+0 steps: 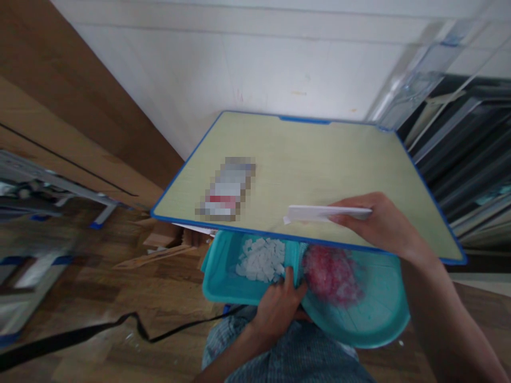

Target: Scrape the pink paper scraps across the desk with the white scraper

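From my remote seat, the right hand (379, 226) pinches a white paper strip (325, 214) between thumb and fingers, holding it flat just above the front part of the desk (319, 159). The left hand (279, 306) grips the inner edge of a teal tray (217, 290), where it meets a round teal basin (379, 319), thumb hooked over the rim. Both containers sit on the lap, tucked partly under the desk's blue front edge. White scraps (261, 259) fill the tray; a pink heap (333, 274) lies in the basin, likely shredded paper too, though the blur makes that hard to confirm. A blurred-out packet (227, 189) rests on the desk's left half, well apart from the strip. A black strap (99, 332) trails over the wood floor (167, 298) at lower left.
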### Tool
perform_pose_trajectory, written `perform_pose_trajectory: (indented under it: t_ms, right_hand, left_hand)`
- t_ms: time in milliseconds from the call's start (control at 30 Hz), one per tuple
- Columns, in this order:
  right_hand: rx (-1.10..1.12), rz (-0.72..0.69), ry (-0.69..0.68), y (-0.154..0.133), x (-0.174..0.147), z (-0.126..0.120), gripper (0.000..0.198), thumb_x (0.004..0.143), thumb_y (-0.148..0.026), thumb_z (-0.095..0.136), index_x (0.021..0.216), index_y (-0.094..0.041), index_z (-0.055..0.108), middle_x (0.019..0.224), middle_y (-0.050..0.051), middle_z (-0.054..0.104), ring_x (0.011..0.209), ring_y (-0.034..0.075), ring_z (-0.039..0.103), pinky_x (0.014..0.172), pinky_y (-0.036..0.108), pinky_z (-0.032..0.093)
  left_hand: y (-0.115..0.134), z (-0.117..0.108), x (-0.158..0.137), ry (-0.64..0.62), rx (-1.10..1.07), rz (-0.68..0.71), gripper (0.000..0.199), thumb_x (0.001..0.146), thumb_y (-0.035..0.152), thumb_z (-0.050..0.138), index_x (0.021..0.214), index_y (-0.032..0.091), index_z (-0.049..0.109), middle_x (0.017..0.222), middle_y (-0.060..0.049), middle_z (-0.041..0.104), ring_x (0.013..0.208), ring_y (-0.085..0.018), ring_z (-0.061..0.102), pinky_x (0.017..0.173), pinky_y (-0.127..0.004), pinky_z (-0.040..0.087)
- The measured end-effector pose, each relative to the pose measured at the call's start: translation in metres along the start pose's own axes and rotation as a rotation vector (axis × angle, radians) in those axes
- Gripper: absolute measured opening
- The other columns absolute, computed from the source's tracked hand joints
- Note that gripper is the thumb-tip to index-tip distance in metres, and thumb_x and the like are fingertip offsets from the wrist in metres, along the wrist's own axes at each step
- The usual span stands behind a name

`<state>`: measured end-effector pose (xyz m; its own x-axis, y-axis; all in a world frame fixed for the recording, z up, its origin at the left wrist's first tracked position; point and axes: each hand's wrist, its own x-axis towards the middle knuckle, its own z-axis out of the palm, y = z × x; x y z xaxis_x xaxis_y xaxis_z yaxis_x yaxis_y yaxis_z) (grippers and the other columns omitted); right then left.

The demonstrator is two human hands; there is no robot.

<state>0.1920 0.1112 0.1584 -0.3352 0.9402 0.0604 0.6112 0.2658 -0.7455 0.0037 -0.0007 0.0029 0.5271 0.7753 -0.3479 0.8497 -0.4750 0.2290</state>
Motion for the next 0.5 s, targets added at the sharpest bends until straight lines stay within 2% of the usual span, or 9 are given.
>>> perform_pose_trajectory:
  t_ms: [100,233,400,500]
  right_hand:
    - [-0.008,0.002,-0.024,0.001,0.002,0.005,0.022,0.075,-0.028,0.058,0.076,-0.018,0.077,0.066,0.004,0.072,0.055,0.016,0.06,0.048,0.024,0.041]
    - [-0.043,0.009,-0.048,0.006,0.0,-0.006,0.023,0.074,-0.029,0.057,0.074,-0.017,0.077,0.066,0.003,0.072,0.056,0.016,0.06,0.049,0.024,0.041]
    - [-0.113,0.06,0.075,0.014,-0.003,-0.021,0.025,0.075,-0.031,0.056,0.072,-0.018,0.077,0.058,0.004,0.069,0.05,0.017,0.055,0.045,0.026,0.039]
    - [-0.1,0.069,0.088,0.017,0.0,-0.021,0.024,0.075,-0.032,0.057,0.074,-0.018,0.077,0.06,0.004,0.069,0.053,0.018,0.057,0.048,0.026,0.041]
  left_hand:
    - [-0.001,0.001,0.0,0.008,0.005,0.007,0.066,0.071,0.053,0.068,0.129,0.026,0.053,0.134,-0.022,0.047,0.083,-0.03,0.069,0.066,-0.042,0.059]
    - [0.0,0.001,0.0,0.012,0.004,0.01,0.065,0.072,0.052,0.068,0.129,0.026,0.053,0.136,-0.022,0.045,0.084,-0.03,0.069,0.067,-0.041,0.059]
    - [0.0,-0.001,0.0,-0.001,-0.007,0.007,0.063,0.072,0.052,0.068,0.128,0.027,0.054,0.135,-0.022,0.047,0.082,-0.031,0.069,0.065,-0.043,0.059]
    - [0.0,-0.002,0.0,-0.004,-0.006,0.009,0.063,0.072,0.051,0.068,0.128,0.026,0.054,0.134,-0.022,0.047,0.081,-0.03,0.069,0.065,-0.042,0.059]
